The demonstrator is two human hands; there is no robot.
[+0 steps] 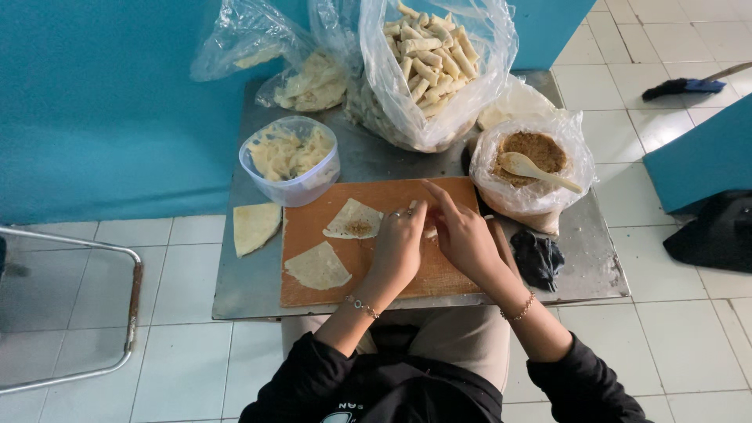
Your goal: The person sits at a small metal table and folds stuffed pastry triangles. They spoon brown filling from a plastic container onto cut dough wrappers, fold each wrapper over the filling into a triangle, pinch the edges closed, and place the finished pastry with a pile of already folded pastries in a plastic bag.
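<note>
On the orange cutting board (376, 270), both hands meet over one small wrapper piece (429, 232) that is almost hidden between them. The left hand (398, 244) lies curled with its fingers bent down on the piece, and the right hand (464, 233) presses from the other side with the fingers close together; how firmly each one grips I cannot tell, because the hands cover the piece. They stand so near to each other probably because the piece is small and soft and needs support from two sides.

Just beside the left hand lies a triangular wrapper with filling (354, 220) on it, and nearer to the person a plain triangular wrapper (316, 267), both flat on the board and easy to reach. One more wrapper (255, 226) rests on the metal worktop (251, 286), left of the board. The bowl of brown filling (534, 153) with a wooden spoon (539, 170) stands on the right-hand side, near the right hand. Behind the board are a clear tub (291, 160) of pale scraps and a big plastic bag of finished rolls (429, 59), placed away from the working area.
</note>
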